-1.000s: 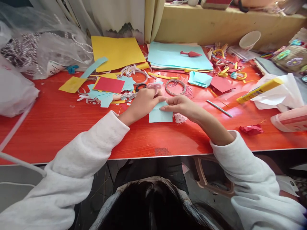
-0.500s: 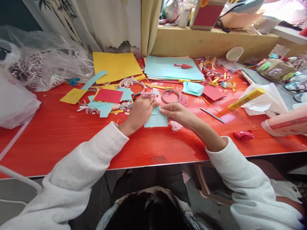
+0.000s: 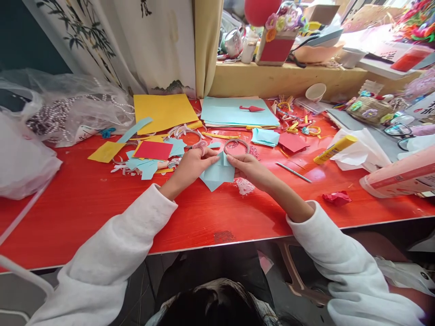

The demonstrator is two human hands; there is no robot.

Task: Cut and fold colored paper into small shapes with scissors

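Observation:
A folded light blue paper is held between both hands above the red table, one corner of it pointing down toward the front edge. My left hand pinches its upper left part, and a pink ring-like item shows at that hand's fingers. My right hand pinches the upper right part with thumb and fingers. Just behind the hands lies a round roll of tape. Small pink scraps rest beside the paper on its right.
Paper scraps and a red square lie left. Yellow sheets and blue sheets are at the back. On the right are a thin stick, a glue stick and crumpled red paper.
The blue paper has changed from a flat-edged shape to one with a corner pointing down. Both hands still hold it. The camera view has tilted up, showing more of the windowsill.

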